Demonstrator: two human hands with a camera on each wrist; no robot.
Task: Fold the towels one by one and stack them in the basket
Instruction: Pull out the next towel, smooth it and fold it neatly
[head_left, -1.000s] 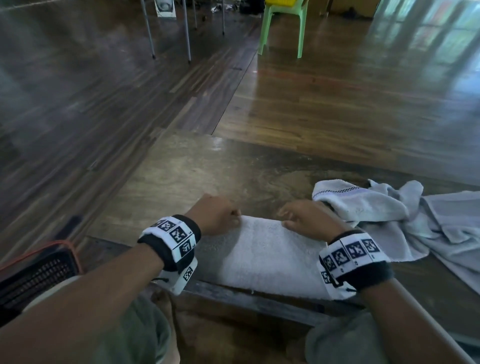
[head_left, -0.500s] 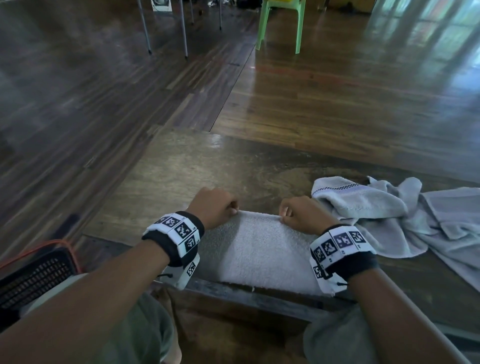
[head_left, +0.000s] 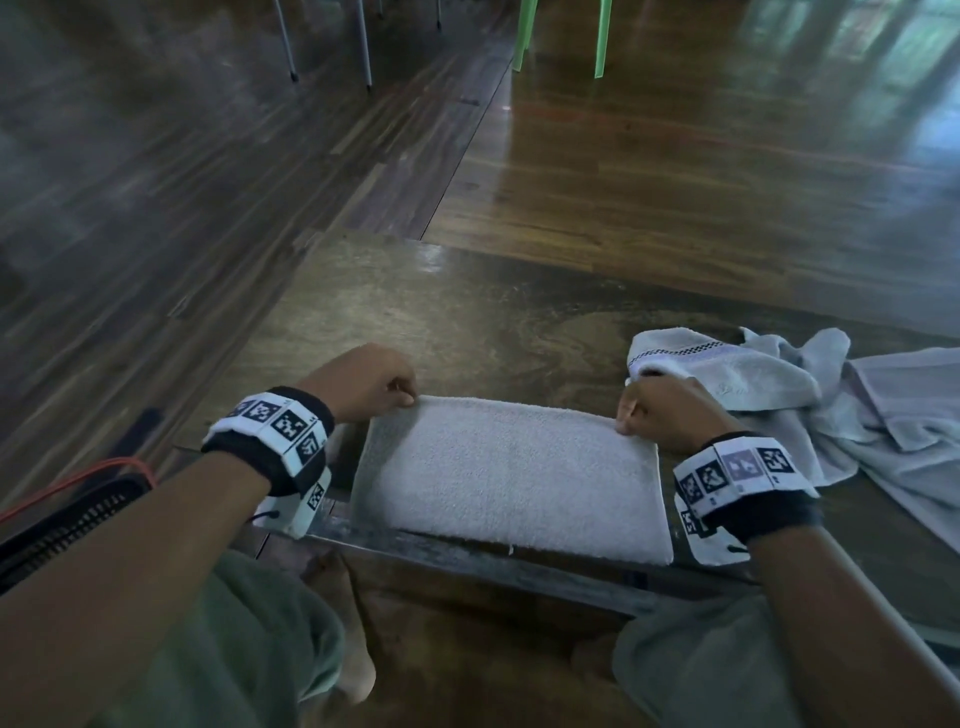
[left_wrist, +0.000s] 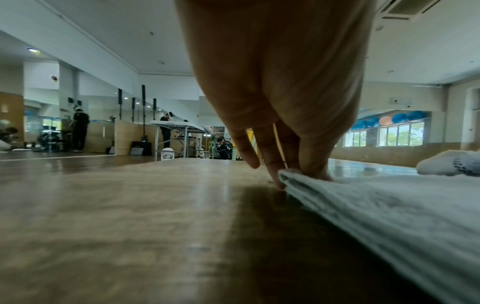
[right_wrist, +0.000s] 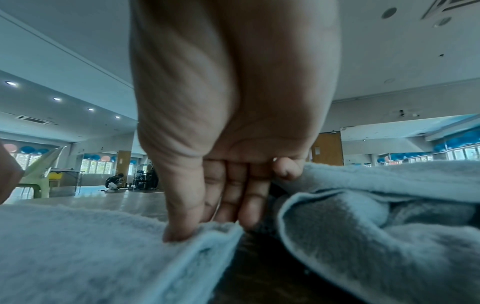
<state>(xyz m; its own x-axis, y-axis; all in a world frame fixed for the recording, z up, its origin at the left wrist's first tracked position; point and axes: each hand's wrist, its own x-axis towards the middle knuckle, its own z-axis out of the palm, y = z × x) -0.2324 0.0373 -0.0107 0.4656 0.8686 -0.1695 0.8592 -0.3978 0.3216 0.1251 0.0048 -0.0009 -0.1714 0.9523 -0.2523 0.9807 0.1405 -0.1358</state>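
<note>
A folded white towel (head_left: 511, 475) lies flat on the low wooden table (head_left: 467, 322), its near edge at the table's front. My left hand (head_left: 387, 387) pinches its far left corner; in the left wrist view the thumb and fingers (left_wrist: 298, 164) clamp the layered towel (left_wrist: 376, 205) edge. My right hand (head_left: 641, 415) pinches the far right corner, thumb on top of the towel (right_wrist: 91, 246) in the right wrist view. The black basket (head_left: 57, 525) with an orange rim sits low at the left, beside my knee.
A heap of crumpled grey towels (head_left: 810, 405) lies on the table right of my right hand and shows as loose towels (right_wrist: 376, 226) in the right wrist view. Green chair legs (head_left: 561, 36) and metal legs stand on the wooden floor beyond.
Both hands have slid apart along the towel's far edge, from near its middle out to the corners. The towel lies flatter and wider.
</note>
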